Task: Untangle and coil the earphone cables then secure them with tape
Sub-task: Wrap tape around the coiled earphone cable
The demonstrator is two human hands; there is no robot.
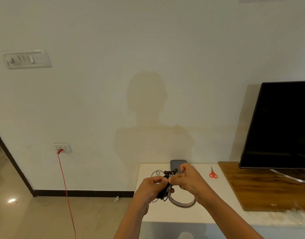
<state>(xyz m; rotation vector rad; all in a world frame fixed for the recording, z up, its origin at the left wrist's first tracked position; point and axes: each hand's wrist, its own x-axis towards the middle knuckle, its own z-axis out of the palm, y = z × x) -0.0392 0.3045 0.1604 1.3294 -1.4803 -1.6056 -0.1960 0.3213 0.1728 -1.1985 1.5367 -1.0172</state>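
2 hands up over the white counter [208,216]. Left hand [150,187] grips 1 bundle of black cables [163,193], held above the counter's left part, thin loops sticking out. Right hand [188,180] pinches the bundle near its top. 1 tape roll [181,203] just under the hands, strip running up to the bundle. 1 scissors [213,175], 1 grey case [175,163], 1 TV [277,125], 1 red cord [65,187] in a wall socket [63,147]
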